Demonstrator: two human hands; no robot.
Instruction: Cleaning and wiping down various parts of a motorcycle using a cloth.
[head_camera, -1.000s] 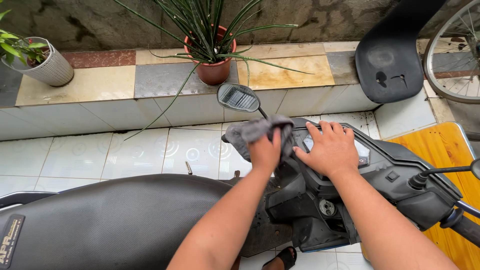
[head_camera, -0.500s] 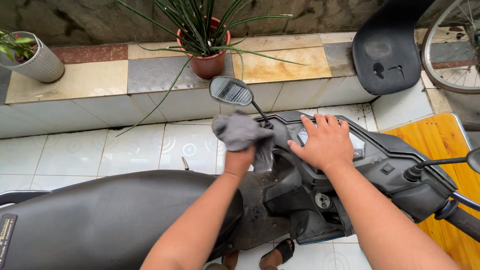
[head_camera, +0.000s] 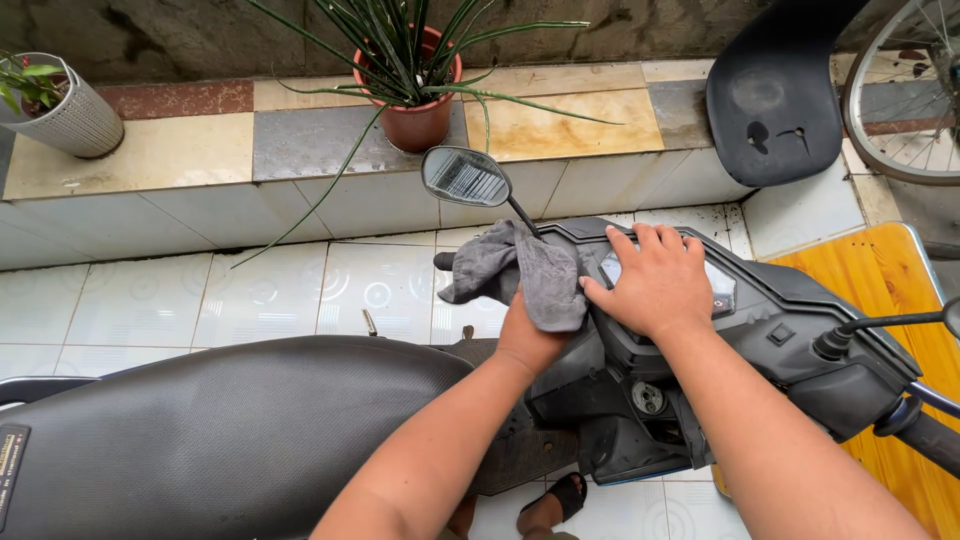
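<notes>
Far left of the hands a white pot (head_camera: 72, 112) sits on the ledge (head_camera: 190, 150), with a spiky plant in a clay pot (head_camera: 415, 118) further along. Below, the black seat (head_camera: 220, 430) runs under the left forearm. The mirror (head_camera: 465, 177) stands just above the left hand (head_camera: 525, 335), which is closed on a grey rag (head_camera: 520, 275) — the cloth bunches over the fingers and drapes against the scooter's handlebar cover (head_camera: 790, 310). The rag looks soft, light and limp; it likely folds to any curve, so a gathered fistful near its middle seems the surest hold, as loose corners would flop. Just right, touching the rag's edge, the right hand (head_camera: 655, 285) lies flat with fingers spread on the display panel, holding nothing. Beyond it are a wooden board (head_camera: 890, 290) and a bicycle wheel (head_camera: 905, 95)
</notes>
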